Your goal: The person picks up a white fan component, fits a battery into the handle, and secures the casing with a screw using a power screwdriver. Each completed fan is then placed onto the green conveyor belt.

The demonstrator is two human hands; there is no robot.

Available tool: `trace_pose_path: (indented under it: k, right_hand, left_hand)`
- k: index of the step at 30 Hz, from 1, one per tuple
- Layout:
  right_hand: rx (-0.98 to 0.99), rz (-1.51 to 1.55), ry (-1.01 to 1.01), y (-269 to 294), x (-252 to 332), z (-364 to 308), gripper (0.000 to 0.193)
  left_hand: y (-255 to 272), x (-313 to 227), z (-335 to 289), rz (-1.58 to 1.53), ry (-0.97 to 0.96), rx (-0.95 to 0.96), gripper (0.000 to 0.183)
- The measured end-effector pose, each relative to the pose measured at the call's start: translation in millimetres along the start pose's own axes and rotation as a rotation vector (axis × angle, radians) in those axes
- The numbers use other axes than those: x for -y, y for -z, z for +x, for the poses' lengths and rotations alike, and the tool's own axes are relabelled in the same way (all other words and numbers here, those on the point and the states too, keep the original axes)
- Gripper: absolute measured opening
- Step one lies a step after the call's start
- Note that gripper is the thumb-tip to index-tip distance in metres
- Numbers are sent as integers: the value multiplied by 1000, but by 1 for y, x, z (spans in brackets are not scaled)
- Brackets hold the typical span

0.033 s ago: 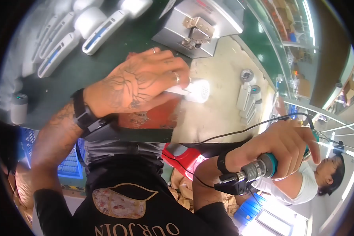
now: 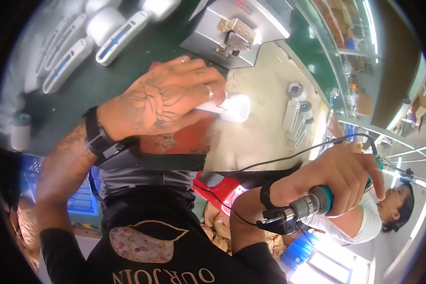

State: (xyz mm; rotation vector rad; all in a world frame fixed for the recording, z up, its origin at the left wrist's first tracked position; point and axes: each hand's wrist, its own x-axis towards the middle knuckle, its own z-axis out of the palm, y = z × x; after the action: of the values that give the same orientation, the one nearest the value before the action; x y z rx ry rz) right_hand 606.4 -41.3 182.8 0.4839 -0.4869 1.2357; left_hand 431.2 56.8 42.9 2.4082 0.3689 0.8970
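My left hand [image 2: 163, 102] is closed over a white handheld device with a rounded head [image 2: 235, 108], holding it against the worktop. Only the head, with a glaring, perforated-looking end, shows past my fingers; the handle is mostly covered. A red patch [image 2: 175, 142] of the worktop lies beneath that hand. Off the table's front edge at the right, my right hand [image 2: 338, 177] grips a teal power screwdriver [image 2: 323, 199] with a metal chuck. Its bit end points left toward my wrist, away from the white device.
A silver metal box with a bracket [image 2: 234, 35] stands beyond my left hand. Several white devices [image 2: 123, 38] lie at the far left, and more small white parts [image 2: 296, 113] sit at the right. A black cable [image 2: 288, 158] crosses the table's edge. Another person [image 2: 350, 220] is at the right.
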Motion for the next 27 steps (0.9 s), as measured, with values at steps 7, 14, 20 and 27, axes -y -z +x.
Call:
trace_pose_path:
  k: [7,14,20,27]
  right_hand:
    - [39,18,13,-3,3,1,17]
    - [-14,-688,-71,5,33,-6,35]
    - [39,-996,-180,15,62,-20,62]
    - [19,-1064,-160,16,70,-34,80]
  left_hand:
    - [6,-2,0,17,97,95,27]
    - [7,-2,10,-10,2,77,36]
    - [7,-11,15,-3,72,89,37]
    - [8,-15,21,-2,38,63,33]
